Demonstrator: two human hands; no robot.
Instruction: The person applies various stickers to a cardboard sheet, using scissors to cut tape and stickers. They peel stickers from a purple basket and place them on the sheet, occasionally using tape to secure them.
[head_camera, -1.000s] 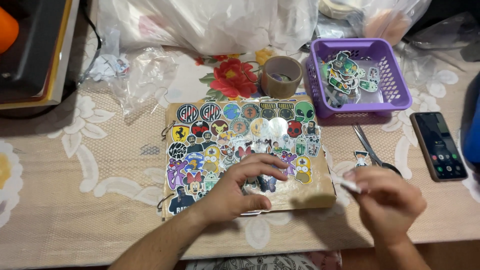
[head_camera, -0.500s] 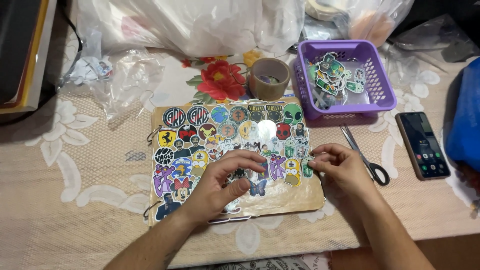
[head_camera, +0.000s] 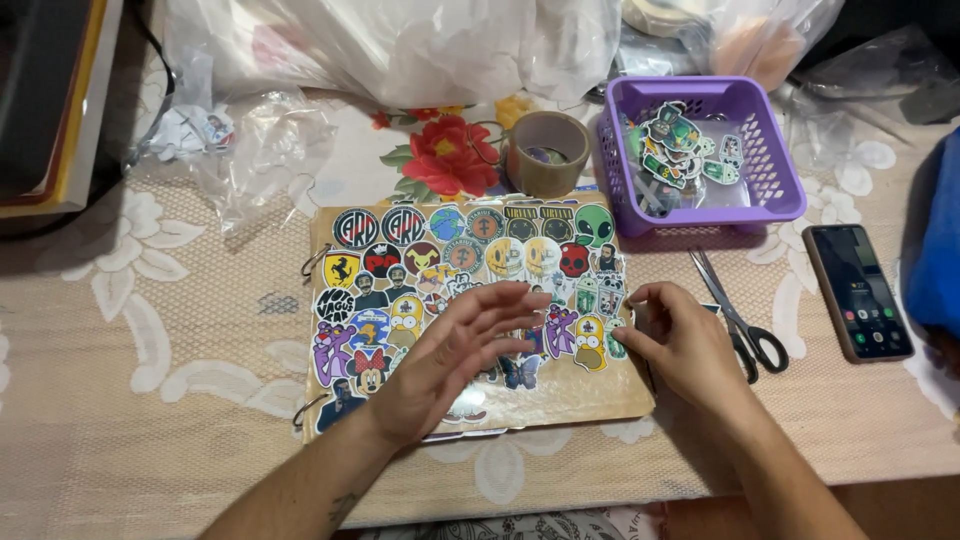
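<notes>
A brown ring-bound board covered with several colourful stickers lies in front of me on the table. My left hand rests flat on its middle, fingers spread over the stickers. At the board's right edge my right hand has its fingertips pressed on a small sticker beside a yellow cartoon-head sticker. Neither hand grips anything that I can see.
A purple basket of loose stickers stands at the back right. A roll of brown tape sits behind the board. Scissors and a phone lie to the right. Plastic bags crowd the back; blue cloth at far right.
My right hand came from the lower right, where it held a small sticker, up to the board's right edge. The left hand stayed on the board with its fingers spreading.
</notes>
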